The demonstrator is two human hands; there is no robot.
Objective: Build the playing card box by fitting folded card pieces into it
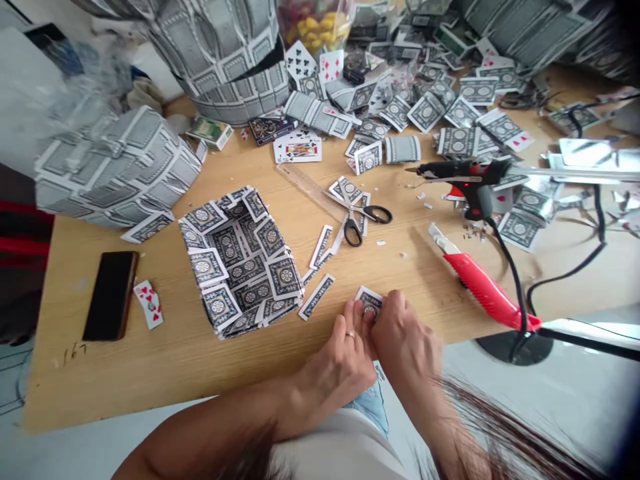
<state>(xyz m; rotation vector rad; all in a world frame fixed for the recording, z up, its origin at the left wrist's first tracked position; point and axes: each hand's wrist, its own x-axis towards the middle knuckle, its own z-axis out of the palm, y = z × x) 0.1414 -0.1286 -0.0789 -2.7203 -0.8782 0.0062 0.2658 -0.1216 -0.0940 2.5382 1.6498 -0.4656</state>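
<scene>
At the table's front edge a playing card [369, 295], patterned back up, is between my hands. The fingers of my left hand [350, 347] are bent and pressed onto it, with a ring on one finger. My right hand [407, 337] is closed at the card's right side, its fingertips mostly hidden. Narrow cut card strips [317, 297] lie to the left of my hands. Farther left stands an open-topped box made of playing cards [285, 275]. Black-handled scissors [353, 227] rest partly open beyond the strips, beside a clear ruler [307, 190].
A glue gun [477, 190] with a cord and a red-handled tool [483, 287] lie at the right. A phone [110, 297] and a cut card [149, 305] are at the left. Loose cards [425, 110] and woven card containers [120, 163] crowd the back.
</scene>
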